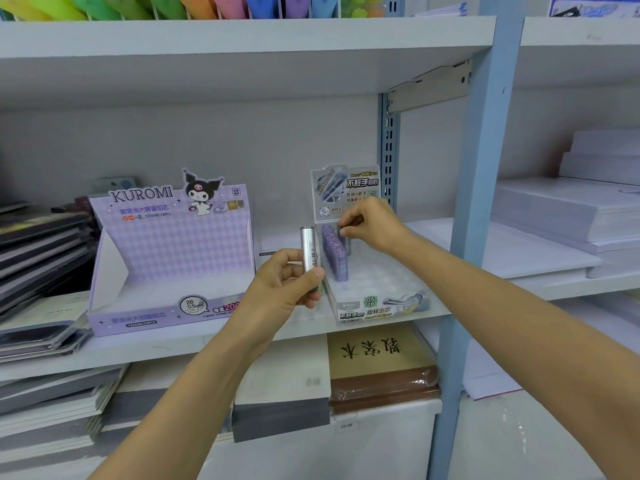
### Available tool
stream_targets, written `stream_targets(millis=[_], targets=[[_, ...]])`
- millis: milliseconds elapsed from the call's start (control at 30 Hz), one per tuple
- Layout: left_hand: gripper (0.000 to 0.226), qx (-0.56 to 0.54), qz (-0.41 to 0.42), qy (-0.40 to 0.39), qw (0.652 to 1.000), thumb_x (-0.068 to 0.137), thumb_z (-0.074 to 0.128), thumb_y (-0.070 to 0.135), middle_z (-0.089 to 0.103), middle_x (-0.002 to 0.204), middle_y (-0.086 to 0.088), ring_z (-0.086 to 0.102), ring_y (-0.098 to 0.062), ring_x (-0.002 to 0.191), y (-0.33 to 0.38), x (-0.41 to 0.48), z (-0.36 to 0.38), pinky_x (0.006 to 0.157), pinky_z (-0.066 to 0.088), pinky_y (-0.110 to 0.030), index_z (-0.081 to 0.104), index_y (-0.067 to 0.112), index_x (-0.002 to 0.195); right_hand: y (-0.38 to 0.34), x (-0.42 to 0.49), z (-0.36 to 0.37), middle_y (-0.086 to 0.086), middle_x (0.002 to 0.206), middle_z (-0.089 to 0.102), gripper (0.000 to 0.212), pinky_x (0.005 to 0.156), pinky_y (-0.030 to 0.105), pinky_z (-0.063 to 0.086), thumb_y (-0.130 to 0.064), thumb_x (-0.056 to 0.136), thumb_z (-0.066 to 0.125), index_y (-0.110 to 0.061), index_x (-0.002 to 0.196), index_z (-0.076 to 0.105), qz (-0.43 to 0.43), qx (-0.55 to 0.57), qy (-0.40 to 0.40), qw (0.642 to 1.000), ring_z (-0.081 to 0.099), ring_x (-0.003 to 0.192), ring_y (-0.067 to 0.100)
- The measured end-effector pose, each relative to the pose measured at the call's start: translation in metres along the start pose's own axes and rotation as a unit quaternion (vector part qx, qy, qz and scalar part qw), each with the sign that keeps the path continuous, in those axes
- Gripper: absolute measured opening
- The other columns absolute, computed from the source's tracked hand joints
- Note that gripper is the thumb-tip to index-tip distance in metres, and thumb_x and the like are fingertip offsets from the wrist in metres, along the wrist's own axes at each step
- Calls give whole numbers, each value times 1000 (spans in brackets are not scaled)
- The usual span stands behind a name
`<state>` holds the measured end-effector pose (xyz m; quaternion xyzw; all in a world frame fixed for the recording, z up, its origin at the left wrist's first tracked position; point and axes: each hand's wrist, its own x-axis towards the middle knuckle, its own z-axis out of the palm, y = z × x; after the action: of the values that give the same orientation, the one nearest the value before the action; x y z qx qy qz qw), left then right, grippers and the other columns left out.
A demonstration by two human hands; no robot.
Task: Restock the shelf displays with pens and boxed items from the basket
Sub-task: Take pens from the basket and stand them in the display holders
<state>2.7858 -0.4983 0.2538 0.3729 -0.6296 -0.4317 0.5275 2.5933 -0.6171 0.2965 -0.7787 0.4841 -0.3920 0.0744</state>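
Observation:
My left hand [289,284] grips a bundle of silvery lead tubes [309,249] upright, just left of the white display tray [381,303]. My right hand [369,225] reaches over the tray's back and pinches the top of one tube [346,237] standing at the rear. A row of several purple tubes [334,252] fills the tray's left column; the other round slots show bare. The tray's printed backboard [346,188] rises behind my right hand. The basket is out of view.
A purple Kuromi display box [166,258] stands open to the left on the same shelf. Stacks of notebooks [38,244] lie at far left, white paper stacks [561,220] at right. A blue upright post [481,202] divides the shelving. Coloured markers [194,5] line the top shelf.

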Motion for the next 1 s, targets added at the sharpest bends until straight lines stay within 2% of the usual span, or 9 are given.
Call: stream_targets(millis=[167,300,400,500,633,733,833,900,1000], targets=[[25,6,-3,-2,1000,91,66,14,63,86,-12,62,-14,68,2,-2,-1,66,54,-24,61,7,114,-1,-9,3,-11,82,60,20,64,5,37,-13,88,69,-8,106,73,-10,-22,20,1000,49,67,-3],[22,16,0,-7,1000,91,65,13,62,84,-9,61,-13,68,6,-2,0,66,53,-24,64,9,113,-17,-21,-19,-5,101,62,22,76,20,51,-21,94,61,-16,114,70,-41,91,72,992,59,83,9],[21,24,9,-13,1000,92,64,11,61,77,-3,59,-12,67,12,-4,5,66,52,-23,65,9,113,-34,-40,-31,-3,104,70,24,76,27,56,-26,94,61,-26,117,68,-77,240,-18,968,67,86,15],[19,38,20,-9,999,92,63,11,59,69,4,57,-9,64,18,-7,10,64,51,-20,68,11,110,-39,-62,-34,3,108,69,30,82,27,56,-19,89,69,-26,118,68,-107,273,-115,949,69,90,17],[26,1,42,31,999,86,69,5,65,76,5,57,-8,66,25,-10,16,62,49,-18,66,12,110,-40,-73,-34,10,86,71,22,70,24,56,-14,78,75,-7,99,68,-46,377,-56,923,68,73,17],[27,-13,80,58,995,84,70,3,70,79,11,62,-7,72,29,-11,18,66,52,-18,66,19,105,-41,-79,-34,5,71,68,17,57,22,53,-24,80,70,-9,87,69,-2,399,-41,916,62,59,15],[17,-23,106,91,990,85,69,12,67,72,12,60,-6,65,32,-12,20,66,52,-19,68,18,101,-40,-86,-31,2,65,66,23,51,21,49,-33,89,63,-13,79,69,12,369,-81,926,58,52,13],[14,-18,110,120,986,86,69,21,67,71,11,59,-6,65,32,-12,22,63,51,-20,69,17,100,-42,-90,-31,4,72,70,28,58,23,53,-38,91,60,-14,84,72,8,332,-116,936,64,59,15],[16,19,101,160,982,86,69,32,70,78,10,63,-8,75,33,-11,25,63,48,-21,71,19,96,-44,-91,-32,4,98,72,23,83,32,57,-28,90,66,-17,109,71,-50,300,-112,946,69,88,22]])
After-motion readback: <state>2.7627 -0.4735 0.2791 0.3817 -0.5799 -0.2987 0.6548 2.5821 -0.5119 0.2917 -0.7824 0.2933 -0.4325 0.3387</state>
